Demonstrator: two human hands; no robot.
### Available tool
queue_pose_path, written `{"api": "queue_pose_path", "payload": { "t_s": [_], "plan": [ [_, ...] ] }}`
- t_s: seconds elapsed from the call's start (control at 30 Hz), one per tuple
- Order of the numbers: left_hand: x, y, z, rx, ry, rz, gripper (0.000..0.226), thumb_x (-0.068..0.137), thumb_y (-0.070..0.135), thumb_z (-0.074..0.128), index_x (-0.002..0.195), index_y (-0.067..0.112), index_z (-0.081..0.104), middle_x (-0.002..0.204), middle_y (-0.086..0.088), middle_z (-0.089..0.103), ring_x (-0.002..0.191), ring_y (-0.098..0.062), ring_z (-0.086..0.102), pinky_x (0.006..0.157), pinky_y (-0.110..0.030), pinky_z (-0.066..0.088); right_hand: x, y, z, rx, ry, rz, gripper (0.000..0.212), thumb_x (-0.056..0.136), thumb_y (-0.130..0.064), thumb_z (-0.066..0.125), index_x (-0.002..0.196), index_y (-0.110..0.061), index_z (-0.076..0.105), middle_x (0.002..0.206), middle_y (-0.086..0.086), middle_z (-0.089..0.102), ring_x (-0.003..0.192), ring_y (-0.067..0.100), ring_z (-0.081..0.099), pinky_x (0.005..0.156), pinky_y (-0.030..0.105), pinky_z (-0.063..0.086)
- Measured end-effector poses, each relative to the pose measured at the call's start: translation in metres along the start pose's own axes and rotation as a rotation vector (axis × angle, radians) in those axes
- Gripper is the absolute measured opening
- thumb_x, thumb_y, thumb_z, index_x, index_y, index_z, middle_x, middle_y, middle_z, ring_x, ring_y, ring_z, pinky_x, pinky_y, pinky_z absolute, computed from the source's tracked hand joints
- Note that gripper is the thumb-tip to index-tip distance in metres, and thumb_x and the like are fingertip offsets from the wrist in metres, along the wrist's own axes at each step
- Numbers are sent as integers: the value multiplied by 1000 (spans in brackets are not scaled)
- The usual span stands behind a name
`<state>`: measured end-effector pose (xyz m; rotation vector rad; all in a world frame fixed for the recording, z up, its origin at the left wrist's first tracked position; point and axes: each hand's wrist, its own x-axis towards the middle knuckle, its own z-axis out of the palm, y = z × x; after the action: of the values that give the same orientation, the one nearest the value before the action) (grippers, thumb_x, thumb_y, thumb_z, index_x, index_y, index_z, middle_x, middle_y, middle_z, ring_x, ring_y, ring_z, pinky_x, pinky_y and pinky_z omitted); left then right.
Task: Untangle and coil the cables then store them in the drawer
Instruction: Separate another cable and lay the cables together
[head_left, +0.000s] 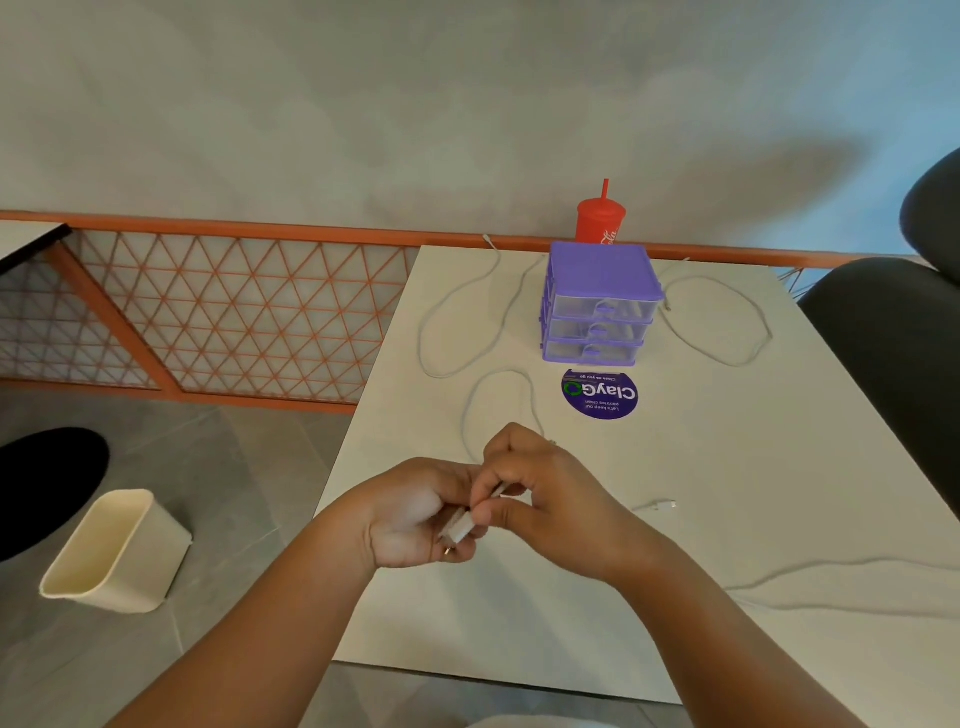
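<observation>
Over the near part of the white table (675, 467), my left hand (415, 512) grips a small bundle of white cable with a plug end (457, 530). My right hand (545, 493) pinches the same cable just above it. From the hands the cable runs up in a loop (498, 379). A second white cable (447, 322) lies left of the purple three-drawer box (597, 306), whose drawers are closed. Another cable (727, 332) loops to its right, and one more (831, 571) trails along the near right.
A red cup with a straw (600, 221) stands behind the drawer box. A round purple sticker (600, 395) lies in front of it. A cream bin (117, 551) sits on the floor at left. Dark chairs (893, 353) are at the right edge.
</observation>
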<state>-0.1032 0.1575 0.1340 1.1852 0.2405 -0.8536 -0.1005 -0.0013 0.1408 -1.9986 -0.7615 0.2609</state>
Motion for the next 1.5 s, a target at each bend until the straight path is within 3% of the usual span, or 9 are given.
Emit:
{"api": "queue_pose_path", "payload": {
  "t_s": [0.23, 0.5, 0.7, 0.77, 0.9, 1.1, 1.27, 1.43, 1.5],
  "plan": [
    [-5, 1, 7, -9, 61, -50, 42, 85, -9, 38, 62, 9, 69, 63, -8, 58, 53, -16, 60, 54, -25, 52, -4, -2, 0, -97, -14, 22, 7, 81, -11, 69, 79, -18, 72, 87, -19, 41, 79, 4, 50, 73, 9, 38],
    [-6, 2, 16, -16, 77, -69, 35, 88, -7, 37, 74, 8, 66, 66, -7, 64, 57, -14, 66, 59, -26, 55, -5, 3, -1, -177, -10, 8, 3, 79, -13, 70, 80, -15, 71, 86, -20, 40, 76, -1, 46, 71, 7, 33],
    [-5, 4, 16, 9, 79, -83, 30, 88, -9, 36, 84, 6, 61, 62, -8, 65, 64, -21, 69, 54, -21, 54, -2, 18, 0, -371, 7, -32, 10, 79, -24, 66, 85, -16, 69, 91, -13, 42, 86, 26, 47, 77, 21, 28],
    [-5, 4, 14, 14, 74, -94, 30, 90, -9, 35, 90, 5, 62, 67, -10, 68, 68, -24, 71, 51, -21, 54, -2, 21, 0, -357, 3, -73, 12, 77, -26, 64, 82, -17, 71, 88, -14, 45, 84, 21, 49, 74, 21, 31],
    [-3, 7, 9, -4, 50, -91, 26, 92, -6, 37, 96, 2, 62, 74, -14, 70, 69, -28, 71, 52, -24, 56, 0, 23, -3, -185, -22, -103, 11, 73, -23, 68, 78, -15, 73, 82, -8, 55, 78, -6, 48, 74, 11, 36],
    [-3, 11, 11, -17, 73, -90, 29, 91, -5, 37, 83, 4, 63, 65, -12, 65, 58, -21, 68, 62, -30, 56, 11, 30, 8, -473, 86, -263, 6, 73, -21, 65, 73, -20, 71, 75, -3, 59, 71, 4, 41, 74, 21, 32],
    [-4, 14, 15, 65, 192, -52, 25, 96, 12, 40, 84, 9, 63, 64, -8, 66, 59, -19, 68, 63, -31, 56, 14, 39, 19, -524, 335, -339, 9, 76, -21, 59, 70, -17, 63, 70, 0, 57, 65, 11, 41, 74, 21, 31],
    [-2, 9, 15, 132, 313, -27, 53, 96, 52, 29, 77, 11, 57, 52, -2, 60, 47, -15, 61, 54, -28, 54, 15, 41, 27, -534, 286, -251, 12, 74, -23, 56, 66, -15, 61, 67, -1, 56, 55, 19, 50, 63, 32, 45],
    [0, 7, 15, 258, 370, 1, 61, 93, 60, 22, 69, 13, 53, 46, 0, 54, 43, -14, 55, 44, -20, 42, 14, 37, 30, -500, 279, -211, 17, 73, -29, 55, 67, -14, 61, 67, -2, 56, 55, 19, 52, 61, 32, 45]
  ]
}}
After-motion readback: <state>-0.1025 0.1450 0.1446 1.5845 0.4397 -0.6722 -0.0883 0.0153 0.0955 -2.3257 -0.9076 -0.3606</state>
